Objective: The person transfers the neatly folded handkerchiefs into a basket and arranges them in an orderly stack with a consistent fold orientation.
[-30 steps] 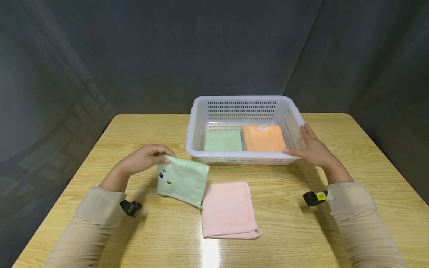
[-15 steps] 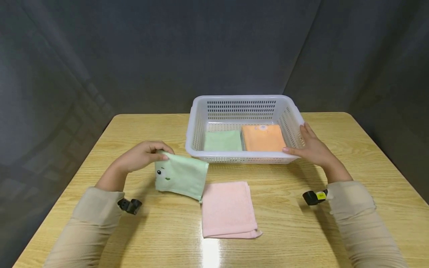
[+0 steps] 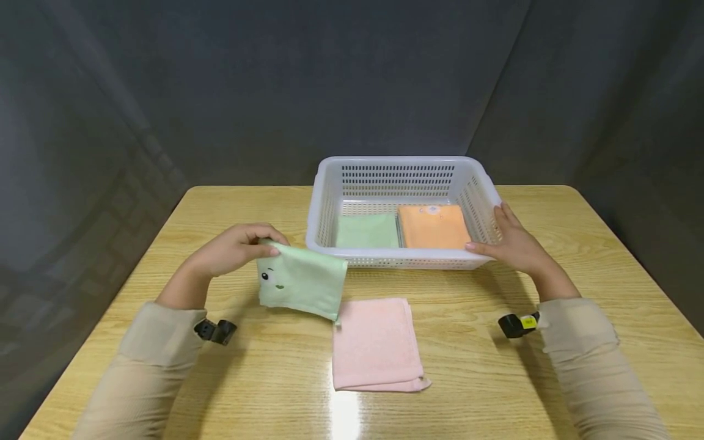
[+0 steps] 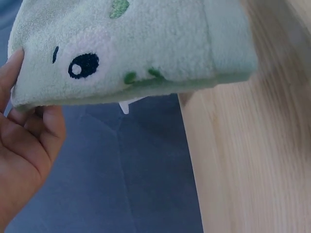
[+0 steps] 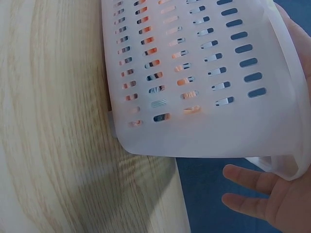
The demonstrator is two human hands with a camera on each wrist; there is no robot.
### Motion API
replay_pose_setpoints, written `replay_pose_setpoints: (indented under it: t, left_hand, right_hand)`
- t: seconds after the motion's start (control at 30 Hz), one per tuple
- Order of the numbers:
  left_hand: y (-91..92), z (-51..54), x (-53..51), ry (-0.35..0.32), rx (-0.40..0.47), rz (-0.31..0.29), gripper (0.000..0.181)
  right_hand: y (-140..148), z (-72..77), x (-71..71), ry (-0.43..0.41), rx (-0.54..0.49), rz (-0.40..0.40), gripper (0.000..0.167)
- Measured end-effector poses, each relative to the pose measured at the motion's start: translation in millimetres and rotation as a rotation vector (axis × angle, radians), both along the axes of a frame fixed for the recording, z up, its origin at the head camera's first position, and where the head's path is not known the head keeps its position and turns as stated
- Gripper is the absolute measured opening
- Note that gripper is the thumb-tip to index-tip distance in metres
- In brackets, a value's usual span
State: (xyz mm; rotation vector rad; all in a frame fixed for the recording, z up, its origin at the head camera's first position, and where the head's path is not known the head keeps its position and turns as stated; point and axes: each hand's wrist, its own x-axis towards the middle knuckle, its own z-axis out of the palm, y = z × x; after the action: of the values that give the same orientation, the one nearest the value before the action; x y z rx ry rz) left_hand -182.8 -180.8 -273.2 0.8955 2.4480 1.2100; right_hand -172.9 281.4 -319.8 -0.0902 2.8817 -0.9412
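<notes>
My left hand pinches the top left corner of a folded light green towel and holds it above the table. The left wrist view shows an embroidered eye and small green stitching on this towel, with the thumb on one face and fingers behind. A pink folded towel lies flat below and right of it. At the front right corner of a white plastic basket, my right hand rests with thumb on the rim and fingers spread along the outer side. The right wrist view shows the basket's slotted wall beside two extended fingers.
Inside the basket lie another green folded towel on the left and an orange folded towel on the right. The wooden table ends at a dark curtain behind the basket and at both sides.
My left hand has risen slightly with the green towel, which moves away from the pink towel's left edge toward the basket. The right hand stays at the basket corner.
</notes>
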Motion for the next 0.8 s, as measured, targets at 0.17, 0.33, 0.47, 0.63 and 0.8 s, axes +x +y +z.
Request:
replay_pose_setpoints:
  t: [0.17, 0.33, 0.47, 0.63, 0.8]
  left_hand:
    - [4.0, 3.8, 0.0, 0.02, 0.01, -0.007, 0.016]
    - [7.4, 6.5, -0.3, 0.022, 0.042, -0.023, 0.015]
    - [10.2, 7.3, -1.1, 0.008, 0.096, -0.028, 0.015]
    - [14.3, 8.5, -1.9, 0.001, 0.16, -0.045, 0.014]
    - [19.2, 11.2, -2.2, -0.003, 0.192, -0.064, 0.014]
  right_hand:
    - [0, -0.5, 0.3, -0.002, -0.004, -0.002, 0.108]
    - [1, -1.1, -0.1, 0.003, 0.003, -0.003, 0.108]
    - [1, -1.5, -0.3, 0.005, 0.003, -0.009, 0.108]
    - [0, -1.3, 0.0, 0.0, -0.01, -0.014, 0.109]
    - [0, -1.5, 0.0, 0.005, -0.006, -0.011, 0.108]
